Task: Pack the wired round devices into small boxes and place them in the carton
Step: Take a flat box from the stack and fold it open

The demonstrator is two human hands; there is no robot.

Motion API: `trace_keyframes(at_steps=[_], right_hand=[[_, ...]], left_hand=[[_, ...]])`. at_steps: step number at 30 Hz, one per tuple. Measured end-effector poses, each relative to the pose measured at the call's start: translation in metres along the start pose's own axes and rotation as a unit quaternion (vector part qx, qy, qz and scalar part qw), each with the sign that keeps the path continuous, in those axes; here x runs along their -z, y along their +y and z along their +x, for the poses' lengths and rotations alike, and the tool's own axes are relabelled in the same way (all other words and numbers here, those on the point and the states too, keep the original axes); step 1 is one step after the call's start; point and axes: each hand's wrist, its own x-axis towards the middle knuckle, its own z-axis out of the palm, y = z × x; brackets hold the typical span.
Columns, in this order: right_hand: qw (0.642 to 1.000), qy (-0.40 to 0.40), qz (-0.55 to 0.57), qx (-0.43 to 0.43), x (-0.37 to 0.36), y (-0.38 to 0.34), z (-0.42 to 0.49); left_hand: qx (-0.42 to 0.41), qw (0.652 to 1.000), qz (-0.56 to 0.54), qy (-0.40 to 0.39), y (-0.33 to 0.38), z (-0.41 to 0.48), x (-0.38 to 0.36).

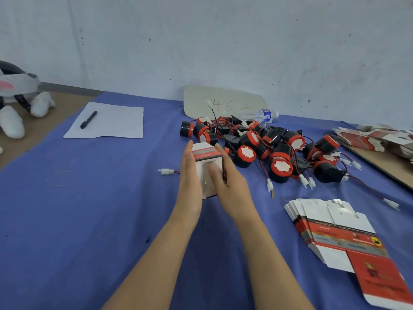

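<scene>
A small white box (206,162) with a red and grey band stands upright on the blue cloth between my hands. My left hand (190,182) lies flat against its left side, fingers straight. My right hand (230,184) holds the right side, its thumb pressing on the front face. A red-black wire with a white connector (165,171) sticks out to the left from behind my left hand. Several black round devices with red caps and wires (268,151) are piled just beyond and to the right of the box. No carton is in view.
A stack of flat unfolded boxes (335,231) lies at the near right, and more flat boxes (380,137) sit on a brown board at the far right. Paper (116,124) with a pen (88,119) lies far left. A water bottle (259,115) and a cardboard sign (223,99) stand by the wall.
</scene>
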Motion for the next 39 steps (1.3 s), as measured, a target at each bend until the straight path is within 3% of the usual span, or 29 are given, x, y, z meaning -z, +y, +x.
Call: trace_keyframes(at_steps=[4,7,12,19,21,23,25,27,29,33,36,39], right_hand=[[0.993,-0.002,0.117,-0.018,-0.004,-0.007,0.000],[0.991,0.010,0.132,-0.033,0.000,-0.012,-0.002],[0.968,-0.050,0.235,-0.078,0.016,-0.014,-0.003],[0.959,-0.061,0.264,-0.077,0.016,-0.012,-0.002],[0.976,-0.017,0.217,-0.027,0.013,-0.013,-0.002],[0.992,0.036,0.109,0.045,0.007,-0.015,-0.001],[0.994,0.037,-0.023,0.098,0.001,-0.015,-0.001],[0.986,0.005,-0.141,0.087,-0.006,-0.014,-0.003],[0.979,-0.004,-0.197,0.056,-0.011,-0.012,-0.004],[0.954,0.024,-0.293,0.049,-0.013,-0.013,-0.004],[0.939,-0.024,-0.343,0.024,-0.012,-0.016,-0.006],[0.911,-0.080,-0.402,0.056,-0.015,-0.019,-0.010]], left_hand=[[-0.004,1.000,0.012,0.002,0.000,0.001,0.002],[0.010,1.000,0.010,0.002,0.000,0.003,0.002],[0.028,0.999,-0.008,0.031,0.000,0.009,0.006],[0.022,0.999,0.015,0.044,0.002,0.007,0.006],[-0.003,0.998,0.047,0.050,-0.001,0.004,0.005],[-0.036,0.995,0.076,0.056,-0.003,0.003,0.005],[-0.038,0.998,0.037,0.035,-0.003,0.005,0.007],[0.022,0.999,-0.029,0.012,-0.002,0.008,0.008],[0.063,0.998,-0.028,0.014,-0.005,0.010,0.008],[0.037,0.998,0.057,0.005,-0.015,0.007,0.003],[0.023,0.991,0.134,0.013,-0.017,0.007,0.006],[-0.029,0.976,0.206,0.064,-0.018,0.010,0.010]])
